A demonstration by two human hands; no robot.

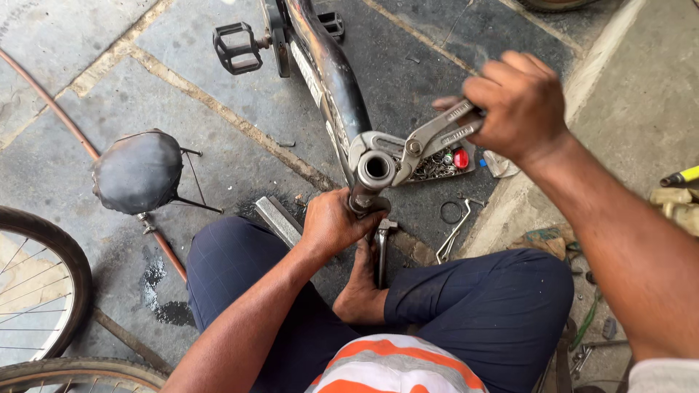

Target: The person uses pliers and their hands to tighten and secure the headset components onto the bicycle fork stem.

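Closest in, the person sits cross-legged on the stone floor, dark trouser knees spread wide, one bare foot point(360, 291) tucked under the work. Just above that foot the left hand point(336, 224) is wrapped in a closed fist around the lower stretch of the bicycle frame tube point(336, 87), gripping right below its open end. That open end, the round steel tube mouth point(376, 167), faces straight up at the person, and the frame's long axis runs away from the body, up and slightly left toward the far pedal point(237, 48).

The left hand is the nearer of the two and sits directly under the tube mouth, touching the frame. The right hand point(520, 102) comes in from the right, further out, fingers curled tight around the handles of the grey pliers point(429, 142). The pliers lie nearly crosswise to the frame, their head closed around the tube mouth's collar.

Just beyond the pliers, a small tray of loose parts point(440, 164) rests on the floor. Over to the left lies a black saddle point(138, 171) on its post, and a wheel point(44, 291) leans in at the left edge.
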